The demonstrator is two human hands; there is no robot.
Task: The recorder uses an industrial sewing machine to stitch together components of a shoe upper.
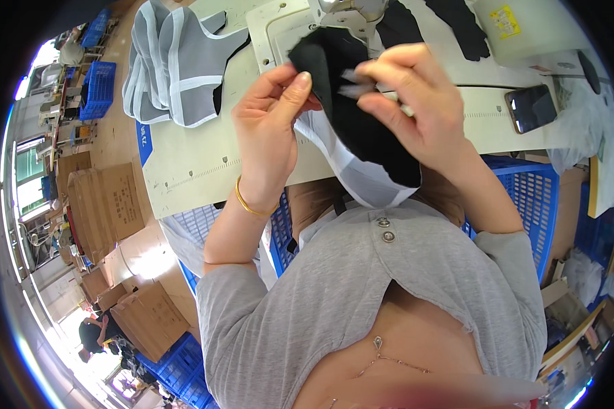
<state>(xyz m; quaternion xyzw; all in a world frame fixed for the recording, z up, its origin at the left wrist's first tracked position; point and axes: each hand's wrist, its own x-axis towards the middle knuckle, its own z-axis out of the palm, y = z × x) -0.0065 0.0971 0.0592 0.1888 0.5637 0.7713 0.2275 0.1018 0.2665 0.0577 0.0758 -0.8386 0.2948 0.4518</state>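
Note:
My left hand (pixel 273 109) pinches the edge of a black fabric piece (pixel 368 133) between thumb and fingers, holding it up over the table's near edge. A grey mesh panel with white edging (pixel 368 178) hangs joined to or beneath the black fabric, reaching down to my lap; I cannot tell which. In my right hand (pixel 416 102) is what looks like a small pair of thread snips (pixel 355 84), with blurred metal blades against the black fabric. Behind the fabric stands a sewing machine (pixel 280 31), partly hidden.
Grey mesh pieces with white edging (pixel 184 68) lie stacked at the table's left. More black pieces (pixel 460 27) lie at the back right. A phone (pixel 531 109) rests near the right edge. Blue crates (pixel 525 204) stand below; cardboard boxes (pixel 106 208) sit on the floor left.

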